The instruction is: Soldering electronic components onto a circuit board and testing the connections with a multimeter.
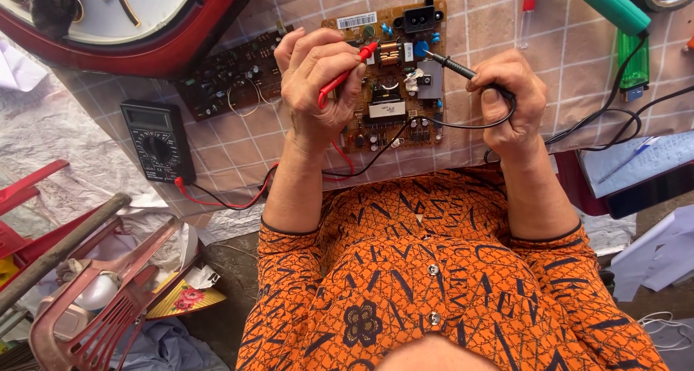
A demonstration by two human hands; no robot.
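A circuit board (394, 75) lay on the table (499, 24), with a second board (231, 71) just to its left. A multimeter (157, 140) sat further left, nearer the person. A clock (108, 17) stood behind it. A soldering iron (611, 6) lay far right.

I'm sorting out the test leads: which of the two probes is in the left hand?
The red probe is in the left hand, its tip over the brown circuit board. The black probe is in the right hand.
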